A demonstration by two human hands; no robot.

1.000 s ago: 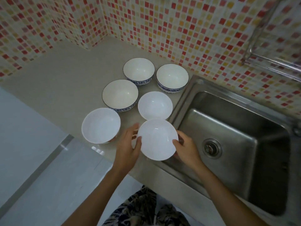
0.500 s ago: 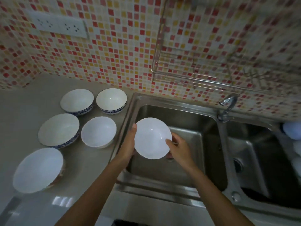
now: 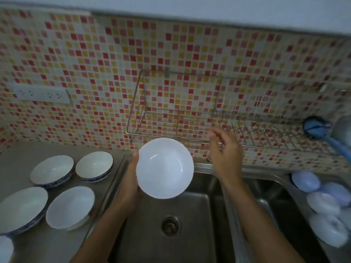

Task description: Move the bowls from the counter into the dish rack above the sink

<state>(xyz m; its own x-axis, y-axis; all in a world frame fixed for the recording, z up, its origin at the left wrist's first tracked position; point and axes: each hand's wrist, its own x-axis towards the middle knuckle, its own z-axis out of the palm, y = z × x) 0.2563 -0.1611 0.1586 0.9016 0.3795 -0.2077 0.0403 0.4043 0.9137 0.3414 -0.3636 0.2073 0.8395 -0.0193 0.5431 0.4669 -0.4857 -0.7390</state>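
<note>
My left hand (image 3: pixel 131 177) grips a plain white bowl (image 3: pixel 164 168) by its left rim and holds it above the sink (image 3: pixel 205 215), just under the wire dish rack (image 3: pixel 171 135) on the tiled wall. My right hand (image 3: pixel 225 152) is off the bowl, fingers apart, raised in front of the rack's lower rail. On the counter (image 3: pixel 22 152) to the left stand several more bowls: two blue-patterned ones (image 3: pixel 52 170) (image 3: pixel 94 166) at the back, a large patterned one (image 3: pixel 21 207), and a plain white one (image 3: pixel 70 206). Another white rim (image 3: pixel 5 248) shows at the bottom left corner.
A blue-handled brush (image 3: pixel 316 128) hangs at the rack's right end. Pale round lids or dishes (image 3: pixel 322 205) lie beside the second basin on the right. A socket strip (image 3: pixel 40 94) sits on the wall to the left. The drain (image 3: pixel 171 225) lies below the held bowl.
The bowl has risen from low over the sink to just under the rack. My right hand has let go of it and moved up toward the rack. The view has tilted upward.
</note>
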